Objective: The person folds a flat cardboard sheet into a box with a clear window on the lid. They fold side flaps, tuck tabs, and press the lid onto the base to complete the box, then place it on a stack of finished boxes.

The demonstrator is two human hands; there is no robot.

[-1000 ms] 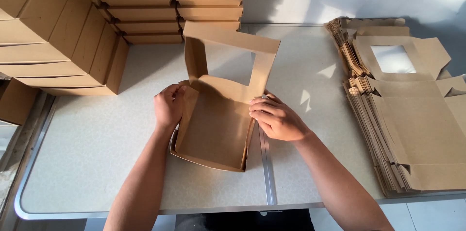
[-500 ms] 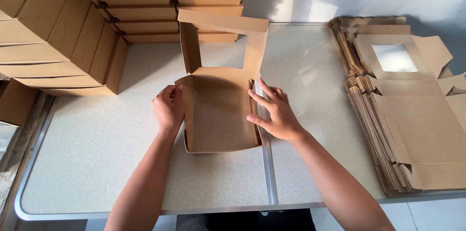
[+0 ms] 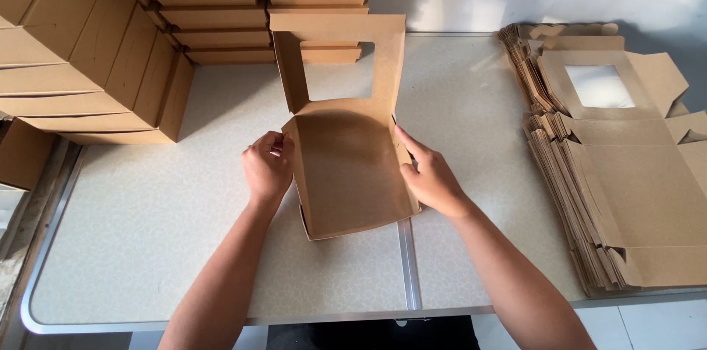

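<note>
The kraft box [image 3: 353, 173] sits on the counter [image 3: 147, 247] between your hands, squarer to you than half a second ago, its windowed lid [image 3: 339, 48] now standing upright. Your left hand [image 3: 266, 170] pinches the left wall with curled fingers; your right hand [image 3: 431, 177] lies open, fingers flat against the right wall. Flat blanks [image 3: 626, 173] are stacked beyond your right hand, finished boxes [image 3: 110, 48] beyond your left.

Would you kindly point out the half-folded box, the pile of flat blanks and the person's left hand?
half-folded box [image 3: 346, 166]: head view, on its inner floor panel.
pile of flat blanks [image 3: 641, 195]: head view, on the top blank's broad panel.
left hand [image 3: 266, 172]: head view, on the back of the hand.
</note>
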